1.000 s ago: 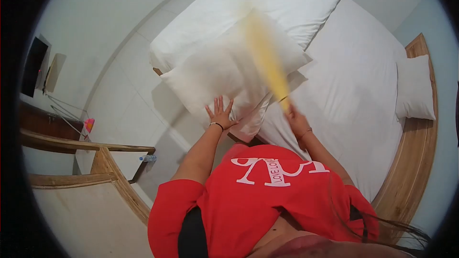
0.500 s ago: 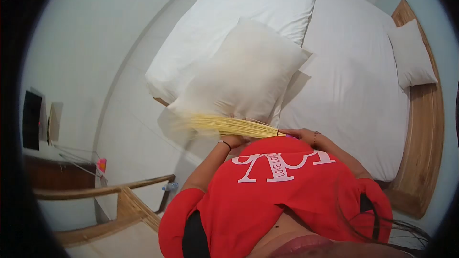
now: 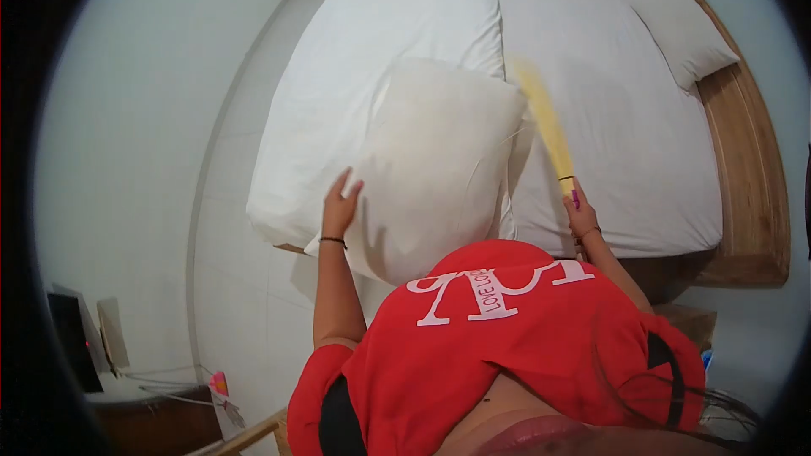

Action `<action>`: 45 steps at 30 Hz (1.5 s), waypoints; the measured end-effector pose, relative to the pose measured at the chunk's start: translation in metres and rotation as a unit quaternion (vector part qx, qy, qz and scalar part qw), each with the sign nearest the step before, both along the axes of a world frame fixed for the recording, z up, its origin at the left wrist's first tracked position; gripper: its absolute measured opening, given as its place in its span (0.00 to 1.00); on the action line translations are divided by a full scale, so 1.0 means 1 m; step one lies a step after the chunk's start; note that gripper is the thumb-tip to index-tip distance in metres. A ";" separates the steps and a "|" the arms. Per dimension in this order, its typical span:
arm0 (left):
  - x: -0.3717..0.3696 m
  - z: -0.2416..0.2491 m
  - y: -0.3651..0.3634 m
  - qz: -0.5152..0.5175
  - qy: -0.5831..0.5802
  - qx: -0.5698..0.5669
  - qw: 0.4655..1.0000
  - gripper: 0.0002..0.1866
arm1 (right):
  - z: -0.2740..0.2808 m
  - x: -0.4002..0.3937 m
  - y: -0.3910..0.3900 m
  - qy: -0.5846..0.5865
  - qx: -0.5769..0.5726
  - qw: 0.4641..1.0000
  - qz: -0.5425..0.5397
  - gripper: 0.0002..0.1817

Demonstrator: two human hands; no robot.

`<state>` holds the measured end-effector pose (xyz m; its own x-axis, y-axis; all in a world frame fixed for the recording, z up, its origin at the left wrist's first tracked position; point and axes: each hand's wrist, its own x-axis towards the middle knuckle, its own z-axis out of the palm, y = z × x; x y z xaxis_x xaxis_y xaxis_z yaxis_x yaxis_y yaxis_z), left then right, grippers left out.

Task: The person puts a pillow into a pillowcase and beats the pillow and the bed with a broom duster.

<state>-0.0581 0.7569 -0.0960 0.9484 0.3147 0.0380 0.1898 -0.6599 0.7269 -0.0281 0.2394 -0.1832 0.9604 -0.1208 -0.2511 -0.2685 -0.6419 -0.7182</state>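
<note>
My right hand [image 3: 581, 215] is wrapped round the purple-banded handle end of a yellow stick broom [image 3: 551, 131]. The bristles, smeared by motion, point up and away over the bed, just right of a large white pillow [image 3: 439, 160]. My left hand [image 3: 342, 207] is raised at the pillow's left side, fingers spread, holding nothing. The pillow lies partly on a folded white cover [image 3: 372, 34] and overhangs the near edge of the bed.
A white-sheeted mattress [image 3: 625, 143] fills the right side, with a smaller pillow [image 3: 684, 29] against the wooden headboard [image 3: 752, 160]. At lower left, a dark screen [image 3: 74, 342] stands by a brown cabinet [image 3: 152, 418] with cables. Pale tiled floor [image 3: 232, 245] runs along the left.
The broom has swung from lying across my front to pointing up over the bed. My left hand has moved left and forward beside the pillow. The view has shifted somewhat.
</note>
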 end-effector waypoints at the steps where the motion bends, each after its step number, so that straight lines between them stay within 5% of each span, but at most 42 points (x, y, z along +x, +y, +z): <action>1: 0.015 -0.004 0.017 0.026 -0.015 0.033 0.999 0.32 | 0.013 -0.013 0.002 0.008 0.035 0.998 -0.048 0.32; 5: 0.063 -0.042 0.054 0.134 0.102 0.036 0.985 0.47 | 0.013 -0.052 -0.004 -0.202 0.029 0.977 0.056 0.31; 6: 0.065 -0.044 0.043 0.149 0.170 -0.072 0.971 0.51 | 0.008 -0.057 -0.007 -0.121 -0.024 0.991 0.051 0.31; 8: 0.072 -0.097 0.044 0.124 0.228 -0.056 0.964 0.53 | -0.023 -0.061 -0.024 0.048 -0.125 0.990 0.040 0.31; 9: 0.070 -0.103 0.043 0.117 0.246 -0.060 0.960 0.52 | -0.104 -0.068 -0.059 0.019 -0.056 0.998 0.005 0.32; 11: 0.078 -0.102 0.046 0.109 0.272 -0.066 0.954 0.50 | -0.064 -0.081 -0.049 0.085 -0.005 0.991 -0.102 0.32; 16: 0.084 -0.023 0.009 0.134 0.122 -0.178 0.967 0.35 | -0.039 -0.095 -0.050 0.034 0.096 0.977 -0.185 0.33; 18: 0.098 -0.005 -0.007 0.155 0.040 -0.251 0.955 0.30 | -0.073 -0.086 -0.061 -0.066 0.087 0.979 -0.172 0.33; 22: 0.089 0.095 -0.099 0.008 -0.191 -0.325 0.926 0.14 | -0.071 -0.070 -0.077 -0.085 0.174 0.961 -0.196 0.32; 24: 0.047 0.061 -0.093 -0.042 -0.224 -0.366 0.902 0.11 | -0.081 -0.085 -0.056 -0.120 0.200 0.952 -0.200 0.32; 25: 0.035 0.062 -0.095 -0.077 -0.269 -0.324 0.904 0.09 | -0.075 -0.086 -0.050 -0.131 0.220 0.945 -0.203 0.31; 27: 0.018 0.035 -0.078 -0.131 -0.325 -0.013 0.936 0.10 | -0.076 -0.088 -0.046 -0.169 0.210 0.940 -0.211 0.31; 29: 0.002 0.021 -0.069 -0.183 -0.377 0.208 0.884 0.14 | -0.086 -0.083 -0.041 -0.225 0.179 0.933 -0.216 0.31; 32: -0.014 -0.005 -0.071 -0.337 -0.192 0.168 0.906 0.13 | -0.064 -0.085 -0.028 -0.249 0.220 0.916 -0.226 0.31; 34: -0.025 -0.020 -0.069 -0.329 0.010 0.079 0.941 0.14 | -0.049 -0.084 -0.019 -0.244 0.246 0.914 -0.212 0.32; 37: -0.020 -0.062 -0.079 -0.210 -0.239 0.143 0.937 0.25 | -0.027 -0.072 -0.020 -0.243 0.251 0.925 -0.151 0.34; 41: -0.032 -0.181 -0.103 -0.199 0.076 0.258 0.943 0.43 | 0.006 -0.071 0.002 -0.309 0.253 0.915 -0.050 0.35; 45: -0.049 -0.266 -0.088 -0.265 0.298 0.254 0.881 0.41 | 0.002 -0.053 0.017 -0.381 0.061 0.921 0.052 0.34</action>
<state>-0.1072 0.6687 -0.3616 0.8557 -0.0927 -0.5091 0.0052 -0.9822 0.1876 -0.0814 0.2563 -0.1817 0.8682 -0.0333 0.4952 0.4021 -0.5374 -0.7412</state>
